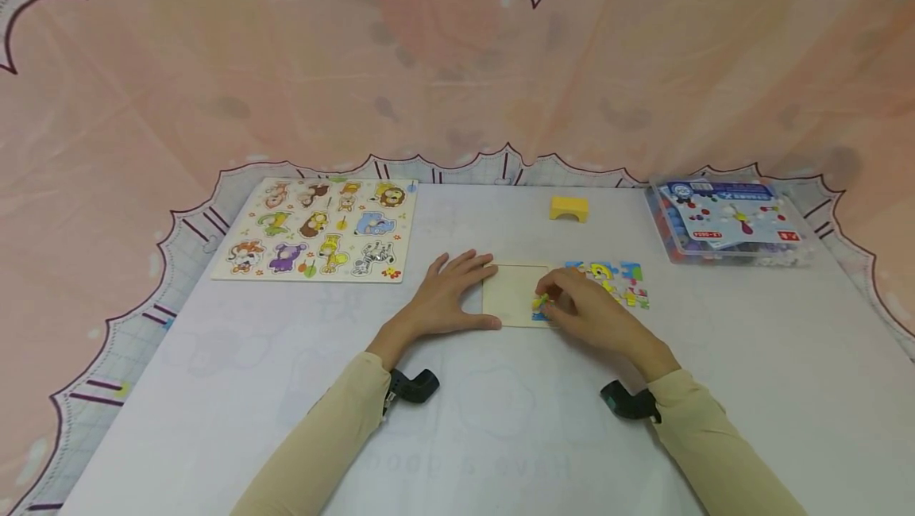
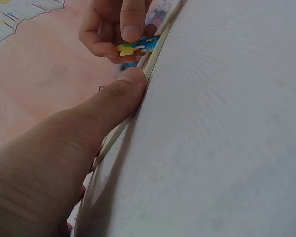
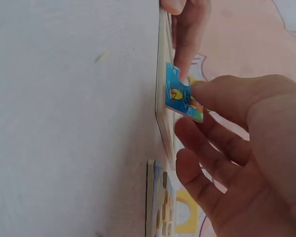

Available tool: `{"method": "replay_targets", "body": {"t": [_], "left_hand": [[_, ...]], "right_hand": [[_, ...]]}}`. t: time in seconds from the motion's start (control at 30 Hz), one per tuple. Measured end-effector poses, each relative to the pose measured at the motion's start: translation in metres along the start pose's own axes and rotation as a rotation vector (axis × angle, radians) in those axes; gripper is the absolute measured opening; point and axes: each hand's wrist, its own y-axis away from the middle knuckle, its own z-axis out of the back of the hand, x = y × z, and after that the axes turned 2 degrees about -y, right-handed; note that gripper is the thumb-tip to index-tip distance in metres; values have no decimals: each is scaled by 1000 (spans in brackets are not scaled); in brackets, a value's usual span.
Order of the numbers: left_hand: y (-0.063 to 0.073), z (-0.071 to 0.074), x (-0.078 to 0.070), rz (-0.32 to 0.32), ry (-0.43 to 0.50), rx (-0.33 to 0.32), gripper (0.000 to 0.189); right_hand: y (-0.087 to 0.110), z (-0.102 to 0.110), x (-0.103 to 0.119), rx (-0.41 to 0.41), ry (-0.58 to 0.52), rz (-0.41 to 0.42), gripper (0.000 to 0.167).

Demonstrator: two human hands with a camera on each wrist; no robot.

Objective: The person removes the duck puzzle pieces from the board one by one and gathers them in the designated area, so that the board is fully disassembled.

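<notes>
A blank wooden puzzle tray [image 1: 509, 294] lies in the middle of the white table. My left hand [image 1: 452, 294] rests at its left side with fingers spread, and the thumb [image 2: 130, 79] lies against the near edge. Between thumb and fingers, my right hand [image 1: 596, 313] pinches a blue jigsaw piece [image 3: 173, 91] with yellow and green on it. The piece is at the tray's near right corner, tilted in the right wrist view. Several loose colourful jigsaw pieces [image 1: 633, 294] lie just right of the tray, partly hidden behind the right hand.
An animal puzzle board [image 1: 336, 268] lies at the back left. A yellow arch block [image 1: 569, 205] stands behind the tray. At the back right is a clear plastic box [image 1: 736, 222] with a printed sheet. A patterned cloth [image 1: 457, 79] hangs behind the table.
</notes>
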Motion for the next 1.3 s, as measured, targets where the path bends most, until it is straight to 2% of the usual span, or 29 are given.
{"method": "replay_targets", "body": {"t": [0.17, 0.47, 0.67, 0.97, 1.3], "left_hand": [[0, 1, -1, 5, 2, 4, 86], [0, 0, 0, 5, -4, 5, 86], [1, -1, 0, 0, 3, -2, 86], [1, -1, 0, -1, -4, 4, 86], [0, 0, 1, -7, -10, 1, 86]], "right_hand": [[0, -1, 1, 17, -55, -3, 14], [1, -2, -1, -16, -49, 33, 18], [4, 1, -4, -9, -54, 22, 15], [8, 10, -11, -3, -79, 10, 15], [14, 21, -22, -9, -43, 11, 13]]}}
